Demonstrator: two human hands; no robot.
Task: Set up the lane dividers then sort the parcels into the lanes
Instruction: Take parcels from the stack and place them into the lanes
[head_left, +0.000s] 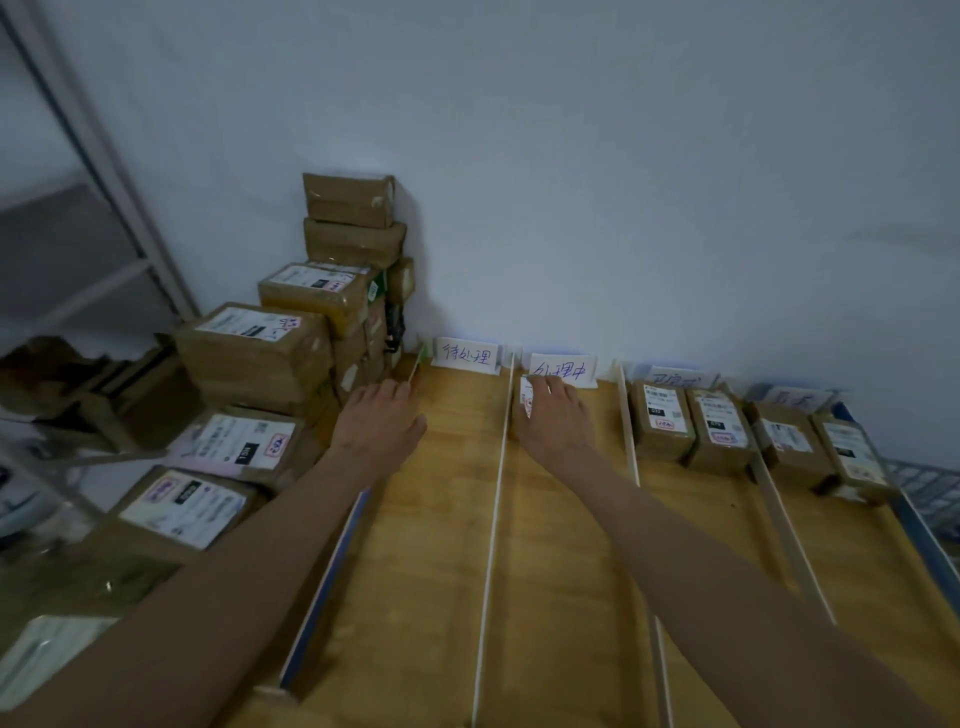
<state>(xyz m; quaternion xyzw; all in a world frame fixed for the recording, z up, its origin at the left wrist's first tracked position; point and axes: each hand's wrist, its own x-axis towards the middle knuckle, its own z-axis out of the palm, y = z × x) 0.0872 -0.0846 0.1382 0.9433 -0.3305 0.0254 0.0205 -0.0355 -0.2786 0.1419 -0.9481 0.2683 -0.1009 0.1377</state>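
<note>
I judge the divider stage done: thin white lane dividers (493, 499) run from the wall toward me across the wooden table (431, 571), and four handwritten lane cards stand at the far end. The sorting is partly done. Beyond and to the right of my right fingers, the third lane holds two sorted parcels (691, 428) side by side, and the fourth lane holds two more (821, 449). The first lane, just ahead of my left fingers, holds no parcel that I can see. A large stack of unsorted parcels (291, 353) sits off to the left of my left fingers, so most of the work is left.

My right hand (553, 421) reaches far forward into the second lane, palm down, on a small parcel (525, 402) that lies under the fingers, touching the divider on its left and just short of the second lane card (562, 370). The fingers seem curled over its top, though the hand hides most of it, so I can't tell how firmly it is held.

My left hand (382, 418) hovers palm down at the left edge of the first lane, fingers relaxed and slightly apart, holding nothing. A thin stick with a green tip (417, 365) stands just past its fingertips.
</note>
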